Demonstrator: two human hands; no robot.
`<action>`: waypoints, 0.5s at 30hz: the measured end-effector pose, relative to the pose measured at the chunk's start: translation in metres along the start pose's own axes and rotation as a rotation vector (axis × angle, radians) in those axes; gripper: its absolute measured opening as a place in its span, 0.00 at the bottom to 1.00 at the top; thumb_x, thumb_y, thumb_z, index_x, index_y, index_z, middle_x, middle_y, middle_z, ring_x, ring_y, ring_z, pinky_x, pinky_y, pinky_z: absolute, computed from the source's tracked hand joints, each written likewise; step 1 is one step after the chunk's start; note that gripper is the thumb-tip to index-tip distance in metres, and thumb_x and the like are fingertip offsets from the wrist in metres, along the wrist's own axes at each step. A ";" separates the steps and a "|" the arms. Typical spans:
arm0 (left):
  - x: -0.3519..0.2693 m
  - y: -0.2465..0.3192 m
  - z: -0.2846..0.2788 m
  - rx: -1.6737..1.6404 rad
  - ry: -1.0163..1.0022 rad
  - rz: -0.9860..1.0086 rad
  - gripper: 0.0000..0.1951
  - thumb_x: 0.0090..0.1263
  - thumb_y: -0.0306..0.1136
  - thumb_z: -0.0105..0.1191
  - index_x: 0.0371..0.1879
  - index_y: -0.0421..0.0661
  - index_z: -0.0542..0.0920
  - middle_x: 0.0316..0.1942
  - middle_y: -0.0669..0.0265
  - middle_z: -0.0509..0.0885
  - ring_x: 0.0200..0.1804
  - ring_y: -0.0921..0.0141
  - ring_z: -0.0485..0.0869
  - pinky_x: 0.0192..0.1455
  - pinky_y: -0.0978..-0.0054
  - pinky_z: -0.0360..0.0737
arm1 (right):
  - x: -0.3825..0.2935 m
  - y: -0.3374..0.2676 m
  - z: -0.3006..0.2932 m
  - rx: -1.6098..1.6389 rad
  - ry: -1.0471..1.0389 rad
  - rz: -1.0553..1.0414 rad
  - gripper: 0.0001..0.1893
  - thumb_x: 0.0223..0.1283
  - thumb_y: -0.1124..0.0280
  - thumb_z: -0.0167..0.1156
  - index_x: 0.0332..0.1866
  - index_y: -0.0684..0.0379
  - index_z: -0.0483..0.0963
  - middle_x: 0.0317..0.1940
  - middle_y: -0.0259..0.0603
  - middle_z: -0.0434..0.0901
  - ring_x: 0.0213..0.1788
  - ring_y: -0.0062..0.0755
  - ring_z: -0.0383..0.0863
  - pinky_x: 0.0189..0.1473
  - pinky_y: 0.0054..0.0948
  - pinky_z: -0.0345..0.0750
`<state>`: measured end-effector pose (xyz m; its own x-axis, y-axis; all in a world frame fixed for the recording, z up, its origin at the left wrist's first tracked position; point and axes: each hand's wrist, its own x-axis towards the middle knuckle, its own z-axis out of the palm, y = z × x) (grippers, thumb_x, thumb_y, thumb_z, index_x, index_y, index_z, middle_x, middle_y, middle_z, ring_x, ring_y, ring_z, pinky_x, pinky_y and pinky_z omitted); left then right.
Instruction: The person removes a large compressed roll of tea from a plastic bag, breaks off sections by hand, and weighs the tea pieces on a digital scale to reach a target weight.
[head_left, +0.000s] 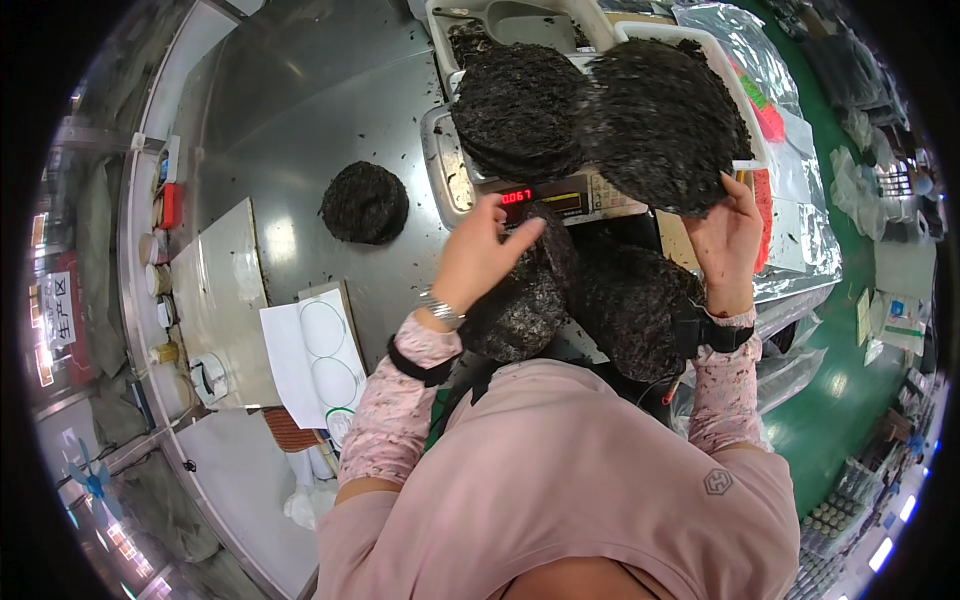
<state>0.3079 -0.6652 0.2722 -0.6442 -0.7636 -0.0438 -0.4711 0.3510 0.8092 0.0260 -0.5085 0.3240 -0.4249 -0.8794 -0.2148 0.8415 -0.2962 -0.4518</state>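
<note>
My right hand (726, 236) pinches the lower right edge of a round, blackish disc of what looks like dried seaweed (660, 127). The disc is slightly blurred and tilted. A stack of similar discs (517, 112) lies on the digital scale (619, 196), partly hiding its pan. My left hand (484, 255) has thumb and fingers apart and holds nothing, beside the scale's lit red display (516, 196). Below it, close to my body, are a dark seaweed pile (517, 307) and another pile (630, 307). Whether my left fingers touch the nearer pile is hard to tell.
A smaller seaweed stack (365, 202) sits on the steel table (300, 97). White bins stand behind the scale, one holding a grey dustpan-like scoop (529, 26). Left are a pale board (217, 300) and white paper with circles (292, 360). Clear plastic bags (802, 247) lie right.
</note>
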 end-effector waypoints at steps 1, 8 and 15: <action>0.003 0.001 0.010 0.136 -0.054 -0.063 0.32 0.65 0.53 0.63 0.52 0.33 0.75 0.39 0.48 0.85 0.41 0.54 0.87 0.47 0.63 0.82 | -0.003 -0.004 -0.004 0.010 -0.019 -0.007 0.18 0.70 0.70 0.48 0.61 0.65 0.71 0.60 0.47 0.79 0.62 0.44 0.77 0.66 0.45 0.70; 0.017 -0.041 0.060 -0.135 -0.024 -0.105 0.30 0.64 0.44 0.65 0.54 0.30 0.74 0.44 0.43 0.84 0.49 0.52 0.85 0.54 0.60 0.79 | -0.054 -0.007 -0.043 0.021 0.155 -0.118 0.19 0.71 0.70 0.47 0.63 0.66 0.71 0.63 0.50 0.76 0.63 0.46 0.76 0.67 0.47 0.70; -0.011 0.046 0.006 -0.292 0.175 0.203 0.15 0.68 0.28 0.61 0.50 0.37 0.77 0.45 0.56 0.86 0.45 0.66 0.85 0.51 0.72 0.80 | -0.103 -0.003 -0.064 -0.037 0.310 -0.238 0.19 0.70 0.71 0.48 0.62 0.68 0.70 0.60 0.48 0.78 0.61 0.44 0.77 0.66 0.44 0.72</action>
<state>0.2894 -0.6376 0.3058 -0.5823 -0.7843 0.2142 -0.1370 0.3543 0.9250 0.0464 -0.3930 0.2918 -0.6919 -0.6317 -0.3495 0.6974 -0.4596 -0.5499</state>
